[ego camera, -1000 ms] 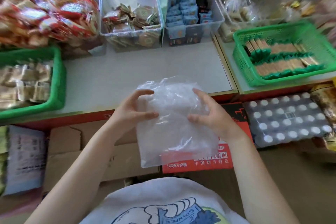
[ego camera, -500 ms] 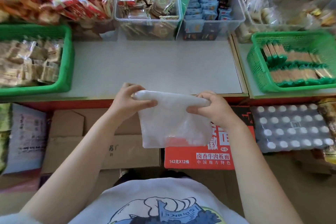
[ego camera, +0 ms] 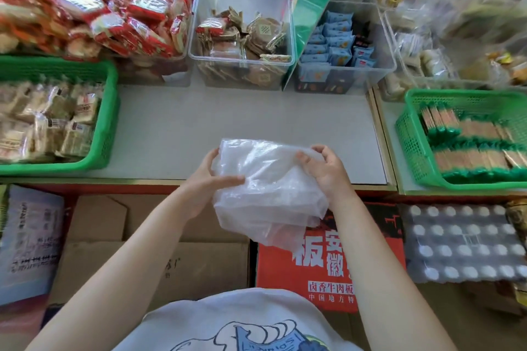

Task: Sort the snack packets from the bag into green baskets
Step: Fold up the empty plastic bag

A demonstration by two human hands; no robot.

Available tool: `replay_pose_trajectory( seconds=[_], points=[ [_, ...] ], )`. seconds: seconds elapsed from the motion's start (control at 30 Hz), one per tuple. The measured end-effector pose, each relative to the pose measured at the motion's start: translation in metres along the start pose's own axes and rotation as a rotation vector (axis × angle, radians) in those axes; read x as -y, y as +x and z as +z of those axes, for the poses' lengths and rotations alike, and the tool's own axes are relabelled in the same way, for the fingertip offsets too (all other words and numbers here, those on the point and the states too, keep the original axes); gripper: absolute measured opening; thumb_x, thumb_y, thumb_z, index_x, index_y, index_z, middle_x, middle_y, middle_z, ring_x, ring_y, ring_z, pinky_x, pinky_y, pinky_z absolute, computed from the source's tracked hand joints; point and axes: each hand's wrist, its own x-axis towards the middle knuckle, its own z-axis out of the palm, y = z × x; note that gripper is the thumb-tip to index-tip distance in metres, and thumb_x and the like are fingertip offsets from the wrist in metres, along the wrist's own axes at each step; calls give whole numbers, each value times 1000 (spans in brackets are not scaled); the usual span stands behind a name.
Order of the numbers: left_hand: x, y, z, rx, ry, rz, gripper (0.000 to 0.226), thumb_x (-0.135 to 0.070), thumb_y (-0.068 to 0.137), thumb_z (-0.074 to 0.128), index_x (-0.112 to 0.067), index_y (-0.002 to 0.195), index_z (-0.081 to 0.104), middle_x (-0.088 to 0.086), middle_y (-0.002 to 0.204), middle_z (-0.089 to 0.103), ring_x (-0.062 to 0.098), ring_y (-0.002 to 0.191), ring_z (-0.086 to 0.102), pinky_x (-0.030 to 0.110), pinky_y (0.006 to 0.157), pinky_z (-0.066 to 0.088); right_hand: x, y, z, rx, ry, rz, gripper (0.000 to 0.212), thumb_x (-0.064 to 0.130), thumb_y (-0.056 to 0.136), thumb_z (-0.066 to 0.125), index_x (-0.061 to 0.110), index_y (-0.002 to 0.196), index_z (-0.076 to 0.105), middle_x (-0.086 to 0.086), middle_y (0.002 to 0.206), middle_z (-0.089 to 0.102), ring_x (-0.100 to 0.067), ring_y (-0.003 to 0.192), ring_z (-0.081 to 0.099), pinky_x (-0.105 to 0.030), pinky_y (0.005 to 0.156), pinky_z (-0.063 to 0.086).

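Crumpled clear thin plastic bag held between both hands, above worktop edge. Left hand grips its left side, thumb on top; right hand pinches upper right corner. Appears empty: light, limp, slippery. Best gathered by bunched film.

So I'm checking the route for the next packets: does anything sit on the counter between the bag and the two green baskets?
Nothing visible: both hands hold the bag, with bare counter toward the left basket and right basket.
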Motion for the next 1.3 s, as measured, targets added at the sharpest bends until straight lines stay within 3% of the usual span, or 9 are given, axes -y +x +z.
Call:
replay_pose_trajectory(
  seconds=[0.1, 0.23, 0.37, 0.5, 0.6, 0.73, 0.87, 1.07, 1.3],
  points=[
    [-16, 27, -6, -235, -71, 109, 104, -5, 71, 85, -34, 154, 29, 3, 122, 61, 25, 98, 72, 46, 81, 61, 2, 29, 2, 84, 9, 74, 102, 68, 57, 86, 39, 143, 38, 4, 145, 42, -27, 124, 56, -54, 104, 48],
    [-31, 66, -11, -344, -121, 189, 96, -2, 80, 80, -37, 153, 28, -6, 114, 59, 12, 89, 72, 36, 73, 61, -3, 67, 16, 228, 34, 188, 125, 46, 66, 87, 46, 157, 2, 10, 143, 33, -25, 127, 52, -49, 99, 52],
    [-38, 108, -17, -433, 186, 180, 87, -14, 89, 73, -35, 156, 21, 3, 136, 46, 17, 119, 54, 31, 91, 52, -5, 111, 31, 88, -130, -50, 94, 16, 79, 84, 46, 151, 31, 7, 149, 42, -15, 133, 46, -39, 108, 47],
    [-49, 140, -12, -530, 769, 451, 58, -22, 95, 63, -23, 149, 42, 3, 161, 24, 22, 148, 23, 43, 121, 20, -8, 153, 41, 60, -287, -171, 89, 6, 85, 75, 38, 155, 29, 8, 158, 33, -10, 144, 32, -22, 110, 33],
    [-45, 165, 3, -346, 1184, 582, 49, -33, 101, 52, -26, 149, 44, 0, 165, 21, 22, 154, 12, 43, 123, 7, -16, 178, 47, 69, -381, -147, 93, 5, 86, 75, 33, 158, 24, 5, 161, 30, -13, 148, 27, -17, 106, 27],
    [-15, 202, -1, -109, 1551, 415, 71, -53, 99, 42, -28, 159, 14, 0, 169, 1, 22, 155, -9, 48, 124, -7, -11, 192, 48, -180, -837, -207, 85, 17, 88, 74, 33, 157, 28, -16, 141, 42, -30, 131, 43, -34, 105, 41],
    [13, 218, -9, -59, 1683, 317, 89, -68, 92, 35, -32, 158, -12, -1, 167, -18, 22, 151, -23, 51, 122, -12, -9, 183, 76, -302, -940, -821, 46, 19, 92, 57, 11, 138, 56, -17, 133, 57, -34, 126, 51, -46, 107, 41],
    [35, 234, -29, -75, 1678, 450, 92, -82, 84, 18, -36, 158, -12, -2, 167, -16, 23, 151, -24, 48, 123, -12, -86, 215, 64, 76, -1346, -474, 65, 61, 100, 22, 39, 159, 7, -2, 169, -6, -24, 155, -11, -50, 124, -3],
    [53, 245, -39, -115, 1615, 601, 91, -75, 86, 40, -31, 160, 13, 3, 169, 3, 29, 155, -6, 50, 124, -3, -106, 223, 61, 39, -1328, -522, 69, 61, 100, 28, 35, 160, 8, -7, 169, -2, -28, 155, -8, -50, 123, -7]
  ],
)
